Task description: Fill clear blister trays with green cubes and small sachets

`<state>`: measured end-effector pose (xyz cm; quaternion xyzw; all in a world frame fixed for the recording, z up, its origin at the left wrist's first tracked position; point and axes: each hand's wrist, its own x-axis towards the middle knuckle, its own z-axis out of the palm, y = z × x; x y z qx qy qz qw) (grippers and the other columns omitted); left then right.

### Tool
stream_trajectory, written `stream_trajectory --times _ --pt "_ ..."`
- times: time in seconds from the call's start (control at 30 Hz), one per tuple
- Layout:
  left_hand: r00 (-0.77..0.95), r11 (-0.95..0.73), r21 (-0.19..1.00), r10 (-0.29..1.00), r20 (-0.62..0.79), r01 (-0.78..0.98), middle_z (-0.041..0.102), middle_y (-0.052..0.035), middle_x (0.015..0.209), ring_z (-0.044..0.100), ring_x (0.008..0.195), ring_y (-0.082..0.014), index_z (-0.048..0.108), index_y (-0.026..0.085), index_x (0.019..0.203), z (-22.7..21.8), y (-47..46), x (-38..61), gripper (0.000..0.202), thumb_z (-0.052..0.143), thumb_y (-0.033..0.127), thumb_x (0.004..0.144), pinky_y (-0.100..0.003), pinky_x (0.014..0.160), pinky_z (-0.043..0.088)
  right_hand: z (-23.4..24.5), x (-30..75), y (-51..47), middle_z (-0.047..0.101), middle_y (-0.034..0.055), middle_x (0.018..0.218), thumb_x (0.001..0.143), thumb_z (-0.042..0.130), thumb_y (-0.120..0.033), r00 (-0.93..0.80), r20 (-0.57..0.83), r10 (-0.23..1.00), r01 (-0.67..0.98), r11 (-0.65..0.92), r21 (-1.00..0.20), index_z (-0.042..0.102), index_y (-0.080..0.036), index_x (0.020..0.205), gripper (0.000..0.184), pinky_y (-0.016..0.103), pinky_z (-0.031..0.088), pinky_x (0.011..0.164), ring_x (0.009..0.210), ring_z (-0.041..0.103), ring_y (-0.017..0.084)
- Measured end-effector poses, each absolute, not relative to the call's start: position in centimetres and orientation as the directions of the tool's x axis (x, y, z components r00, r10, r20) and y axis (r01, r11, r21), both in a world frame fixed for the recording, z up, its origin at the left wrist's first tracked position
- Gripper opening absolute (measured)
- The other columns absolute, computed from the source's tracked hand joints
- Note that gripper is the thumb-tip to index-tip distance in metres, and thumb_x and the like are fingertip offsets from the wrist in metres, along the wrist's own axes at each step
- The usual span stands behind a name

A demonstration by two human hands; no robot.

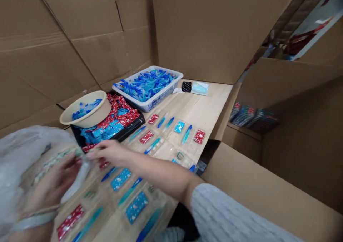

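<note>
A clear plastic bag (26, 156) fills the lower left of the view, crumpled and slightly blurred, with a strip of small green-and-white packets (55, 162) lying against it or inside it. The left hand (50, 186) is under the bag's near side, its fingers curled into the film and holding it. The right hand (109, 153) reaches across from a grey knit sleeve (227, 213), its fingers close together and narrow. Their tips come to the bag's upper edge, right beside the strip, but the blur hides whether they pinch the film or only touch it. Thin film handles best as it stands here, with one hand bearing the bulk and the other working at the edge with its fingertips.

Directly beneath and ahead of both hands, a clear plastic sheet with pockets (171, 142) lies across a pale wooden table (193, 106). Its pockets hold red sachets, blue sachets and slim blue handles. Beyond the fingers, a black tray (131, 126) holds a heap of red and blue sachets, and a tan bowl (105, 106) rests partly on it. Farther ahead is a white plastic basket (171, 72) packed with blue handles. Cardboard panels (66, 56) wall in the table.
</note>
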<state>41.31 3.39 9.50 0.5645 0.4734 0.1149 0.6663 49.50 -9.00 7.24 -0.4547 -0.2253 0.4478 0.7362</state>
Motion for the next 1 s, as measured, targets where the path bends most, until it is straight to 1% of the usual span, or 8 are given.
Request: stream_trajectory --times 0.07,0.17,0.37,0.53,0.67,0.77,0.87,1.0 --pt "0.719 0.343 0.905 0.559 -0.413 0.253 0.064 0.0159 0.059 0.054 0.053 -0.0019 0.063 0.03 0.058 9.0 -1.4 44.6 0.018 0.053 0.021 0.069 -0.01 0.049 0.047 7.6 52.6 -16.0 0.051 -0.0075 0.048 0.047 0.075 -0.034 0.574 -0.093 0.813 -0.484 0.245 -0.84 0.052 -0.015 0.064 0.034 0.019 0.039 0.046 0.044 0.045 0.005" --pt "0.828 0.398 0.888 0.4 -0.392 0.229 0.065 0.0053 0.063 0.055 0.057 -0.0039 0.065 0.019 0.07 7.3 -7.9 49.0 0.009 0.06 0.013 0.066 -0.012 0.053 0.048 7.5 57.3 -25.4 0.052 -0.0064 0.049 0.046 0.076 -0.031 0.703 -0.159 0.693 -0.445 0.255 -0.859 0.052 -0.015 0.062 0.033 0.019 0.038 0.047 0.045 0.047 0.006" --pt "0.872 0.411 0.883 0.316 -0.373 0.229 0.062 -0.0023 0.066 0.055 0.054 -0.0076 0.062 0.01 0.073 4.3 -14.2 54.4 0.013 0.064 0.013 0.061 -0.019 0.053 0.046 6.0 63.8 -36.8 0.053 -0.006 0.051 0.049 0.075 -0.026 0.816 -0.265 0.513 -0.411 0.193 -0.891 0.05 -0.015 0.063 0.031 0.017 0.037 0.047 0.045 0.047 0.004" --pt "0.866 -0.064 0.974 0.473 -0.164 0.219 0.058 -0.0011 0.059 0.049 0.046 -0.0072 0.061 0.011 0.078 2.4 -15.7 61.0 0.019 0.06 0.024 0.066 -0.02 0.047 0.04 5.1 67.8 -39.5 0.054 -0.0053 0.055 0.051 0.075 -0.026 0.784 -0.301 0.543 -0.408 0.085 -0.909 0.051 -0.015 0.066 0.03 0.018 0.036 0.048 0.046 0.046 0.004" --pt "0.842 -0.265 0.937 0.537 -0.052 0.227 0.063 -0.0055 0.072 0.054 0.059 -0.0117 0.061 0.011 0.084 0.2 -16.5 68.4 0.021 0.057 0.022 0.067 -0.023 0.056 0.042 4.3 70.7 -40.1 0.051 -0.0055 0.054 0.052 0.073 -0.028 0.76 -0.299 0.577 -0.348 -0.027 -0.937 0.051 -0.014 0.067 0.029 0.019 0.036 0.049 0.048 0.045 0.005" --pt "0.831 -0.42 0.869 0.557 0.019 0.262 0.064 -0.0081 0.081 0.057 0.073 -0.0166 0.062 0.014 0.085 -1.7 -16.6 72.3 0.02 0.054 0.021 0.068 -0.027 0.066 0.042 3.4 72.5 -40.4 0.049 -0.005 0.056 0.055 0.069 -0.029 0.756 -0.258 0.601 -0.218 -0.14 -0.966 0.052 -0.014 0.069 0.027 0.02 0.035 0.049 0.048 0.043 0.005" --pt "0.846 -0.554 0.779 0.53 0.057 0.294 0.065 -0.0091 0.086 0.057 0.08 -0.02 0.063 0.017 0.086 -3.0 -16.4 73.9 0.02 0.053 0.019 0.068 -0.03 0.073 0.04 2.5 73.8 -40.1 0.049 -0.0039 0.059 0.061 0.064 -0.028 0.716 -0.209 0.666 0.003 -0.303 -0.953 0.054 -0.013 0.074 0.021 0.021 0.035 0.05 0.051 0.044 0.007" --pt "0.884 -0.672 0.673 0.464 0.058 0.309 0.064 -0.0114 0.087 0.057 0.083 -0.0232 0.063 0.016 0.087 -3.7 -16.1 73.9 0.023 0.05 0.017 0.068 -0.033 0.075 0.039 1.8 75.0 -38.9 0.051 -0.0015 0.066 0.065 0.058 -0.017 0.598 -0.097 0.795 0.448 -0.432 -0.783 0.058 -0.013 0.076 0.012 0.022 0.036 0.057 0.059 0.045 0.008"
